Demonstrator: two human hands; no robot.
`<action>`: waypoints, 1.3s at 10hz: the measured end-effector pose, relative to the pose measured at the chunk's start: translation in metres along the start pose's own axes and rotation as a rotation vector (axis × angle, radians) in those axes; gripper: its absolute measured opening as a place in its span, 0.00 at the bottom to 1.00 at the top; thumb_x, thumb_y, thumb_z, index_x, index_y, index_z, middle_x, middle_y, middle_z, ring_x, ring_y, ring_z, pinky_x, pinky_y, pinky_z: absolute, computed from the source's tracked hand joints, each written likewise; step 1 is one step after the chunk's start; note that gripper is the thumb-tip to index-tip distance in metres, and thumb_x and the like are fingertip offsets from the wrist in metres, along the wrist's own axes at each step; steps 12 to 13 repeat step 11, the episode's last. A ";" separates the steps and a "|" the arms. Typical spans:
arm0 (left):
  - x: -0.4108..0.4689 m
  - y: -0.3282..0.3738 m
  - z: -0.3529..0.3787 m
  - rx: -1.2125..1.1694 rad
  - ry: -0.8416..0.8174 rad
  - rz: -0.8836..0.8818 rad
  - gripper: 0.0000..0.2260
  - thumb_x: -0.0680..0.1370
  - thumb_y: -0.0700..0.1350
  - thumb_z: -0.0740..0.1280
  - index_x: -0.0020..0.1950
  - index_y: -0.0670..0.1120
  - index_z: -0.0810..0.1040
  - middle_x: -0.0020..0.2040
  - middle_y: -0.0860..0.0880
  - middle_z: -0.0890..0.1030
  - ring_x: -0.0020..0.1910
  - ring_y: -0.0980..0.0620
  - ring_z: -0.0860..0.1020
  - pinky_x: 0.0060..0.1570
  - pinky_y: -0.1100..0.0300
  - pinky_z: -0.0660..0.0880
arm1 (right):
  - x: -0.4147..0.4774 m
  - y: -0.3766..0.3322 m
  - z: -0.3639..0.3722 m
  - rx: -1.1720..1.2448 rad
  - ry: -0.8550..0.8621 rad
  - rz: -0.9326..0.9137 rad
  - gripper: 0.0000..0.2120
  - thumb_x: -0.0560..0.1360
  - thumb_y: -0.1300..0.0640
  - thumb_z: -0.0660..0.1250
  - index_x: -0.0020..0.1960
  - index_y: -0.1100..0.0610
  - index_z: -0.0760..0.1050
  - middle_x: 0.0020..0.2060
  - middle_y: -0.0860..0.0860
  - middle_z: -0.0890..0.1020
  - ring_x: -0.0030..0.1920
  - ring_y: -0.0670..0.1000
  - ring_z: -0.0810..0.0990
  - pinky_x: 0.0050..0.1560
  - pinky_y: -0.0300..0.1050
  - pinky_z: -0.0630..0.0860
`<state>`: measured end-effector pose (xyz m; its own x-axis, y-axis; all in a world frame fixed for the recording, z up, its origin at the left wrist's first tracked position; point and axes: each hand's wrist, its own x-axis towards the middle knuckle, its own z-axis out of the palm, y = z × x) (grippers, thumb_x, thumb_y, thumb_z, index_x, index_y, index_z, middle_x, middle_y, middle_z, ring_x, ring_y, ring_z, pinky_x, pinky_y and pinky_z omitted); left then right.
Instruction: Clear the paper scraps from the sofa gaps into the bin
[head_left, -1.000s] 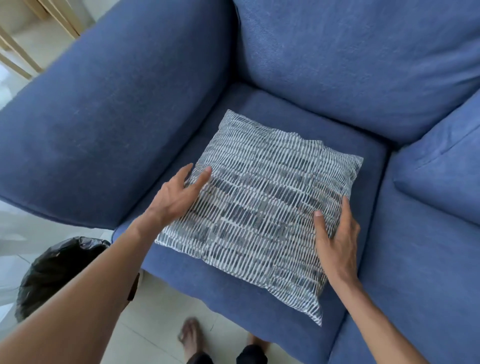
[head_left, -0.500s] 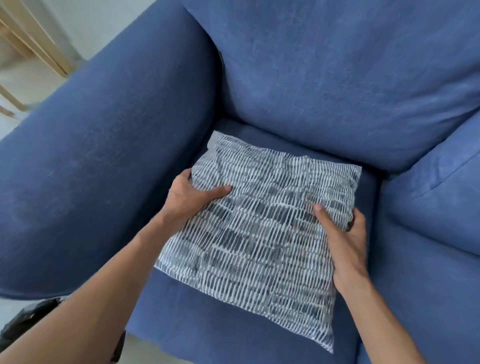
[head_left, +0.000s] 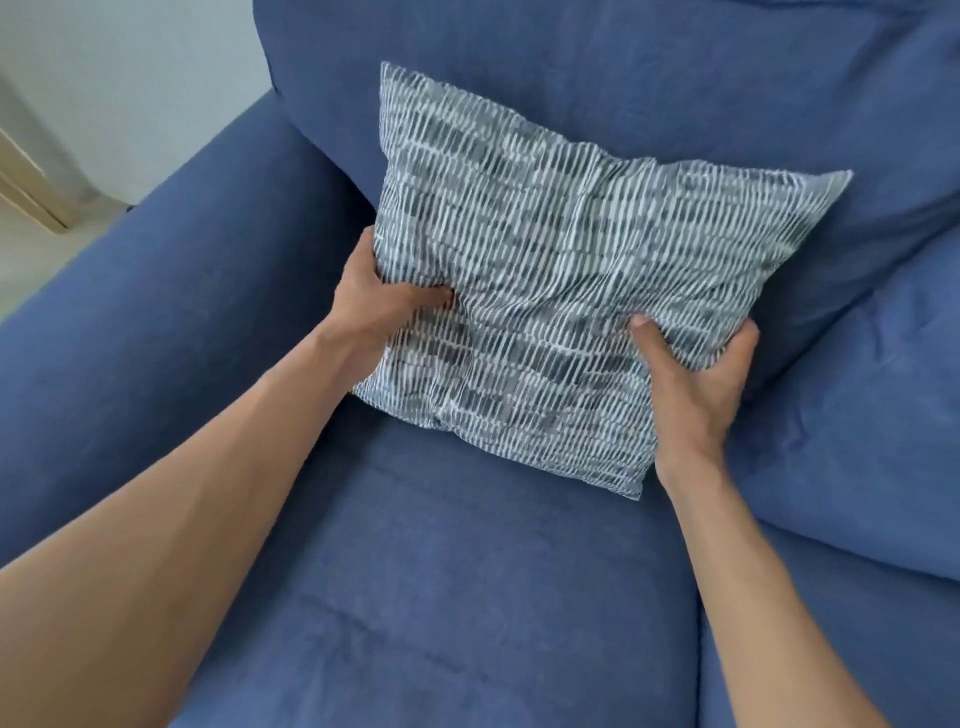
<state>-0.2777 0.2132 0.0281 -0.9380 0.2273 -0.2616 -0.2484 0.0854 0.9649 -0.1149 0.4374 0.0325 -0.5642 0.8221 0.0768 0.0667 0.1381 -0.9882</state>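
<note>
A grey-and-white striped cushion (head_left: 566, 270) leans tilted against the blue sofa's back cushion (head_left: 623, 78), its lower edge resting on the seat cushion (head_left: 467, 571). My left hand (head_left: 376, 299) grips its left edge, thumb pressed into the front. My right hand (head_left: 691, 379) clamps its lower right corner, thumb on the front and fingers behind. No paper scraps show, and the bin is out of view. The gap between seat and backrest is hidden behind the cushion.
The sofa's wide left armrest (head_left: 145, 322) runs along the left. A second blue seat and back cushion (head_left: 872, 395) lies to the right. A pale wall and a wooden frame piece (head_left: 31, 182) show at the upper left.
Both hands closed on the cushion, lifted it off the seat and stood it against the backrest. The view swung up, so the black bin and floor left the frame.
</note>
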 end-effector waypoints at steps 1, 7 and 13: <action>0.011 -0.008 0.011 0.037 -0.002 -0.017 0.39 0.67 0.32 0.80 0.73 0.51 0.69 0.62 0.50 0.81 0.62 0.47 0.80 0.60 0.44 0.80 | 0.008 0.013 0.000 -0.043 0.010 -0.043 0.36 0.71 0.49 0.77 0.73 0.49 0.64 0.64 0.38 0.76 0.60 0.32 0.75 0.59 0.26 0.71; 0.032 -0.022 0.018 0.195 -0.013 0.092 0.38 0.68 0.43 0.82 0.74 0.53 0.67 0.56 0.63 0.77 0.53 0.67 0.76 0.44 0.69 0.73 | 0.007 0.038 0.002 -0.127 0.015 -0.009 0.30 0.72 0.43 0.75 0.66 0.39 0.60 0.54 0.21 0.72 0.54 0.21 0.70 0.49 0.15 0.64; -0.049 -0.075 -0.004 0.355 0.088 0.054 0.33 0.77 0.53 0.74 0.79 0.54 0.64 0.68 0.57 0.75 0.68 0.58 0.71 0.67 0.60 0.71 | -0.031 0.047 -0.016 -0.379 -0.005 0.089 0.41 0.73 0.39 0.71 0.78 0.51 0.57 0.70 0.48 0.70 0.69 0.50 0.70 0.69 0.47 0.69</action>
